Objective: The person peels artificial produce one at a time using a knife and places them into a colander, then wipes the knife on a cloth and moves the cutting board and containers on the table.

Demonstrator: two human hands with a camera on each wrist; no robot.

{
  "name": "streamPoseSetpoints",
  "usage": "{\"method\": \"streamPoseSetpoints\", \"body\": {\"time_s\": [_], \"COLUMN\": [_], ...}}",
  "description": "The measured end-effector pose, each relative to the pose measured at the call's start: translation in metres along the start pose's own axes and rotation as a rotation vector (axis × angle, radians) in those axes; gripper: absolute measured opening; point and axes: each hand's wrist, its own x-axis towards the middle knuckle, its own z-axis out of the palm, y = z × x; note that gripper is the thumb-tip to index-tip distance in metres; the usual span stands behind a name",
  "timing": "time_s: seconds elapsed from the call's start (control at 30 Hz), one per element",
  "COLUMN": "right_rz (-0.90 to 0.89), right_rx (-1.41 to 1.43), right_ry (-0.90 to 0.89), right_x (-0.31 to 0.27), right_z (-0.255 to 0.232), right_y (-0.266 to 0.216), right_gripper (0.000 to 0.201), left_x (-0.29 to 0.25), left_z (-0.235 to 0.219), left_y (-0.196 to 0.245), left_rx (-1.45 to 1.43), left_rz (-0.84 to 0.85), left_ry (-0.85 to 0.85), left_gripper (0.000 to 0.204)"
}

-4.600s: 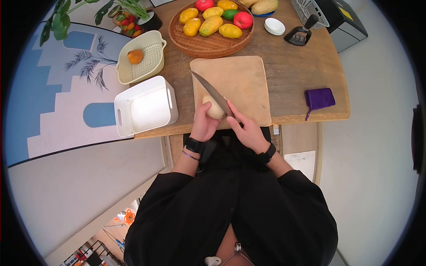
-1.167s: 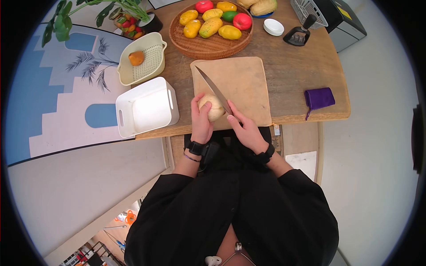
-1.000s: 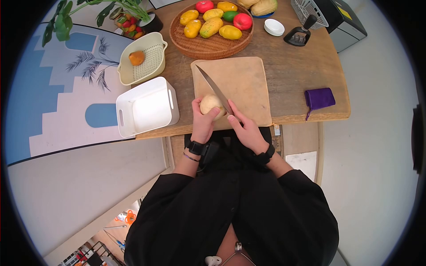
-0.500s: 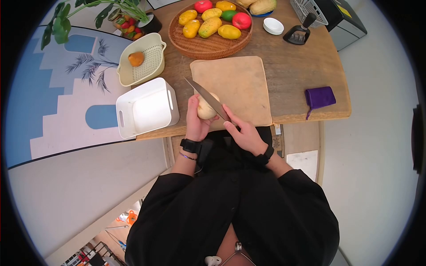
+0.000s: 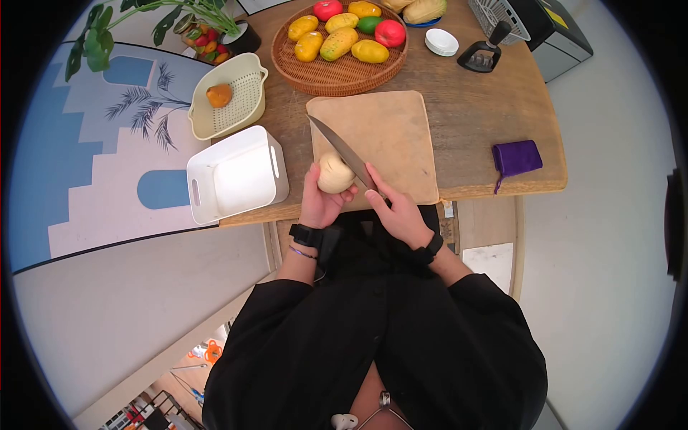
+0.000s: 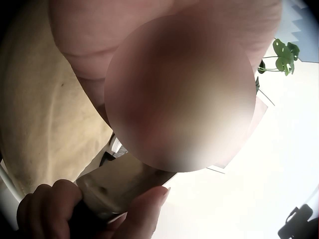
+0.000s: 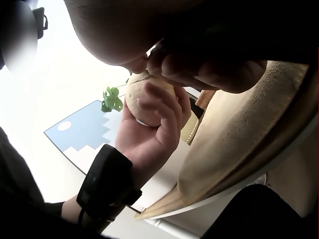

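A pale cream, round root vegetable (image 5: 335, 174) sits in my left hand (image 5: 322, 206), thumb on its left side and fingertips showing underneath at its right. Around its far side in the right wrist view, the left fingers curl over the vegetable (image 7: 137, 94). My right hand (image 5: 401, 216) grips a long kitchen knife (image 5: 337, 142) by its handle, thumb and forefinger close to the blade. The blade slants up and left across the vegetable's right side, tip over the board's far left corner. Both hands are above the near edge of a tan cutting board (image 5: 394, 136).
A white bin (image 5: 236, 179) and a cream colander (image 5: 247, 89) holding an orange-brown fruit stand left of the board. Behind is a wicker tray (image 5: 315, 82) of mangoes and red fruit. A knife sharpener (image 5: 481, 57), small white dishes (image 5: 441, 41) and a purple pouch (image 5: 517, 158) lie to the right.
The left hand has turned the vegetable several times, so a smoother face now shows upward. The knife tip swung left half a second ago and has come back right. The right hand keeps its grip.
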Motion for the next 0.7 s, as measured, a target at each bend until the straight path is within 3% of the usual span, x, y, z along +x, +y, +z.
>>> {"method": "streamPoseSetpoints", "body": {"time_s": [0.07, 0.13, 0.2, 0.33, 0.43, 0.47, 0.53, 0.63, 0.7], "right_rz": [0.015, -0.162, -0.141, -0.082, -0.084, -0.085, 0.042, -0.017, -0.091], "right_rx": [0.015, 0.005, 0.013, -0.010, -0.003, -0.004, -0.019, 0.011, 0.023], "right_ry": [-0.004, 0.079, 0.076, 0.063, 0.078, 0.078, 0.032, 0.051, 0.062], "right_x": [-0.001, -0.001, -0.003, -0.005, -0.004, -0.003, -0.003, -0.002, -0.001], "right_z": [0.003, 0.008, 0.008, 0.004, 0.006, 0.005, 0.000, -0.002, 0.001], "right_y": [0.003, 0.013, 0.014, 0.009, 0.010, 0.007, -0.001, -0.001, 0.007], "right_gripper": [0.058, 0.058, 0.058, 0.057, 0.057, 0.057, 0.057, 0.057, 0.057], "left_x": [0.001, 0.004, 0.006, 0.010, 0.008, 0.006, 0.002, -0.001, 0.000], "left_z": [0.006, 0.020, 0.043, 0.042, 0.050, 0.050, 0.053, 0.048, 0.015], "left_y": [0.003, 0.006, 0.006, 0.004, 0.005, 0.007, 0.006, -0.001, -0.002], "left_rx": [0.002, 0.005, 0.009, 0.094, 0.159, 0.140, 0.122, 0.172, 0.100], "left_rz": [-0.028, -0.056, -0.019, 0.016, 0.138, 0.124, 0.109, 0.168, 0.048], "left_ry": [0.040, 0.075, 0.402, 0.400, 0.421, 0.364, 0.307, 0.287, 0.154], "left_gripper": [0.059, 0.065, 0.063, 0.059, 0.051, 0.050, 0.049, 0.048, 0.053]}}
